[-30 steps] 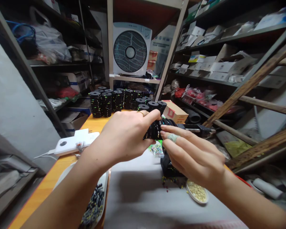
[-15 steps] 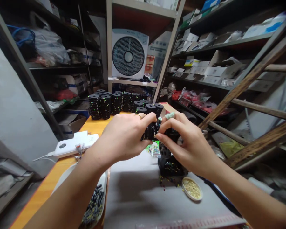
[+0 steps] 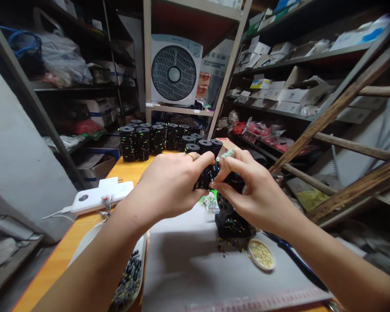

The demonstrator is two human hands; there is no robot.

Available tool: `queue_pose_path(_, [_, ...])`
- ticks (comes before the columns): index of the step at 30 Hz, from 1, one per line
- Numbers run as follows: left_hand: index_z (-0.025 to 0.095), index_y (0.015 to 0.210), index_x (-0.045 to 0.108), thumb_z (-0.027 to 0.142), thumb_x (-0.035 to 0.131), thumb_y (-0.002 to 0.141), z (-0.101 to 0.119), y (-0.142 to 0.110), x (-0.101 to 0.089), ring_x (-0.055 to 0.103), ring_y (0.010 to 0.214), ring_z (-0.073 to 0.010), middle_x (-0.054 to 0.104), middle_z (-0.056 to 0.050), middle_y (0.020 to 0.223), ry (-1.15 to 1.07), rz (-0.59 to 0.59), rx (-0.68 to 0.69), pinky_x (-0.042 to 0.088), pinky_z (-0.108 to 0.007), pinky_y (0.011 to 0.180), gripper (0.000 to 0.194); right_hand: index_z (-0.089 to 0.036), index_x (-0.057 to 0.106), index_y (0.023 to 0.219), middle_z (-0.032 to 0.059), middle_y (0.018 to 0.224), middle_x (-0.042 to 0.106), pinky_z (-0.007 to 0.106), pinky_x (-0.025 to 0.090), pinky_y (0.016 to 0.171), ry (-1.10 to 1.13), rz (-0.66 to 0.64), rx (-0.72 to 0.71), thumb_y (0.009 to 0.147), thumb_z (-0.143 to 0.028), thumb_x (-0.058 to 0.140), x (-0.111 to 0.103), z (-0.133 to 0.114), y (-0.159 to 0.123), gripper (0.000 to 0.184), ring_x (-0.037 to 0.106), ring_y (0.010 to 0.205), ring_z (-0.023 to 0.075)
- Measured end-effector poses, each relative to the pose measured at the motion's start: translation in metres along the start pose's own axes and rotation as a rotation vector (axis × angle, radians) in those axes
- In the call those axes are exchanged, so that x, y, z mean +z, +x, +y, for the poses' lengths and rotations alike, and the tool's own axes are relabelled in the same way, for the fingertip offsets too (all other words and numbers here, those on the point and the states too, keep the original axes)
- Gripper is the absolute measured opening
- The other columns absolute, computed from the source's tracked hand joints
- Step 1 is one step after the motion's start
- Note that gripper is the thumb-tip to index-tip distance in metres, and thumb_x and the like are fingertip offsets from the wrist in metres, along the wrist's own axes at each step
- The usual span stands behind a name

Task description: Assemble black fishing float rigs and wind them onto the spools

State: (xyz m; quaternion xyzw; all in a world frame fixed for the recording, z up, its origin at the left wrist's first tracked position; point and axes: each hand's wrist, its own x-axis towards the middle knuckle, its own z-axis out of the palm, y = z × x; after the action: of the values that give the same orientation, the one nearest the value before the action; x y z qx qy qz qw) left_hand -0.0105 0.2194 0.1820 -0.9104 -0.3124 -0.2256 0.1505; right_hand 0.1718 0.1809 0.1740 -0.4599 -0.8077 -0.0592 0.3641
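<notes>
The left hand [image 3: 173, 184] partly hides the black discs [image 3: 204, 178] — the tray [image 3: 143, 260] is cut off below.

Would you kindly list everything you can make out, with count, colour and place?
Box fan: one, white and dark, back shelf
Shelving: three units, left, back, right; colours vary
Boxes: many, mostly white, right shelves
Plastic bags: several, white or red, side shelves
Wooden ladder: one, brown, right
Table: one, yellow-orange, centre
Sheet: one, grey, on table
Disc stacks: about a dozen, black, table's far end
Power strip: one, white, table's left
Tray: one, white, front left
Black pieces: many, in tray
Dish: one, white, right
Gold pieces: many, in dish
Stand: one, black, beside right hand
Ruler: one, red-marked, front
Left hand: one, gold ring, gripping black discs
Right hand: one, green finger wrap, fingertips at discs
</notes>
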Motion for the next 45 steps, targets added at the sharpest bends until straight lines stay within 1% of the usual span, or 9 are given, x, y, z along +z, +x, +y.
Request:
queue_pose_path(4, [0.023, 0.111, 0.051, 0.03, 0.057, 0.081, 0.001, 0.0, 0.0, 0.069, 0.086, -0.0256, 0.071, -0.002, 0.095, 0.009, 0.001, -0.008, 0.043, -0.033, 0.06, 0.031, -0.021, 0.054, 0.077, 0.0056, 0.093, 0.054, 0.041, 0.045, 0.082, -0.061, 0.051, -0.054, 0.08, -0.008, 0.061, 0.001, -0.002, -0.006, 0.015, 0.051, 0.093, 0.0242])
queue_pose_path(8, [0.023, 0.119, 0.049, 0.04, 0.057, 0.083, 0.003, -0.001, 0.0, 0.069, 0.089, -0.0277, 0.072, -0.005, 0.101, 0.046, 0.003, -0.027, 0.045, -0.033, 0.063, 0.041, -0.02, 0.055, 0.095, 0.0078, 0.099, 0.052, 0.042, 0.045, 0.084, -0.088, 0.175, -0.102, 0.085, -0.017, 0.062, 0.0, -0.006, -0.047, 0.013, 0.049, 0.097, 0.0244])
queue_pose_path(13, [0.022, 0.121, 0.05, 0.04, 0.059, 0.082, 0.002, -0.002, 0.001, 0.07, 0.087, -0.0282, 0.073, -0.005, 0.098, 0.068, 0.034, -0.009, 0.047, -0.034, 0.063, 0.044, -0.021, 0.063, 0.076, 0.004, 0.079, 0.057, 0.036, 0.045, 0.068, -0.156, -0.29, 0.14, 0.084, -0.011, 0.059, 0.014, -0.001, -0.12, 0.013, 0.051, 0.079, 0.0214])
queue_pose_path(17, [0.019, 0.124, 0.048, 0.04, 0.06, 0.082, 0.001, -0.002, 0.003, 0.07, 0.089, -0.0297, 0.073, -0.007, 0.105, 0.084, 0.025, 0.002, 0.05, -0.037, 0.066, 0.049, -0.021, 0.069, 0.079, 0.0059, 0.081, 0.061, 0.04, 0.048, 0.072, -0.207, -0.25, 0.287, 0.081, -0.017, 0.067, 0.035, 0.01, -0.146, 0.005, 0.055, 0.084, 0.0249])
queue_pose_path(25, [0.019, 0.131, 0.044, 0.041, 0.066, 0.08, 0.002, -0.002, 0.001, 0.062, 0.108, -0.0272, 0.062, -0.008, 0.129, 0.021, 0.072, 0.069, 0.051, -0.039, 0.086, 0.06, -0.021, 0.069, 0.083, 0.006, 0.084, 0.061, 0.039, 0.05, 0.073, -0.107, -0.224, 0.321, 0.084, -0.01, 0.058, 0.05, 0.009, -0.142, 0.016, 0.057, 0.087, 0.0243])
queue_pose_path(30, [0.021, 0.132, 0.046, 0.04, 0.071, 0.077, 0.008, 0.0, 0.001, 0.056, 0.115, -0.0294, 0.058, -0.008, 0.133, 0.073, 0.088, 0.077, 0.046, -0.044, 0.096, 0.064, -0.017, 0.063, 0.081, 0.0076, 0.083, 0.059, 0.04, 0.051, 0.069, -0.186, -0.271, 0.241, 0.085, -0.007, 0.052, 0.051, 0.006, -0.14, 0.015, 0.056, 0.082, 0.0243])
queue_pose_path(34, [0.023, 0.132, 0.046, 0.036, 0.073, 0.075, 0.016, 0.004, 0.007, 0.054, 0.116, -0.0299, 0.055, -0.006, 0.137, 0.123, 0.115, 0.101, 0.046, -0.045, 0.094, 0.064, -0.017, 0.059, 0.079, 0.0063, 0.078, 0.058, 0.039, 0.049, 0.063, -0.282, -0.207, 0.162, 0.085, -0.005, 0.05, 0.051, 0.005, -0.14, 0.016, 0.054, 0.075, 0.024])
queue_pose_path(41, [0.019, 0.12, 0.051, 0.031, 0.06, 0.086, 0.02, 0.008, 0.019, 0.061, 0.1, -0.0276, 0.062, -0.006, 0.126, 0.219, 0.143, 0.094, 0.051, -0.041, 0.075, 0.038, -0.017, 0.058, 0.087, 0.0044, 0.075, 0.06, 0.032, 0.046, 0.063, -0.145, -0.045, 0.114, 0.089, -0.008, 0.047, 0.024, 0.008, -0.13, 0.015, 0.055, 0.072, 0.0197])
queue_pose_path(45, [0.022, 0.117, 0.052, 0.035, 0.062, 0.084, 0.017, 0.011, 0.018, 0.063, 0.1, -0.0266, 0.064, -0.003, 0.123, 0.18, 0.123, 0.074, 0.052, -0.038, 0.072, 0.036, -0.019, 0.059, 0.086, 0.0003, 0.074, 0.059, 0.025, 0.044, 0.06, 0.054, 0.037, 0.142, 0.084, -0.003, 0.052, -0.003, 0.007, -0.109, 0.017, 0.056, 0.066, 0.0126])
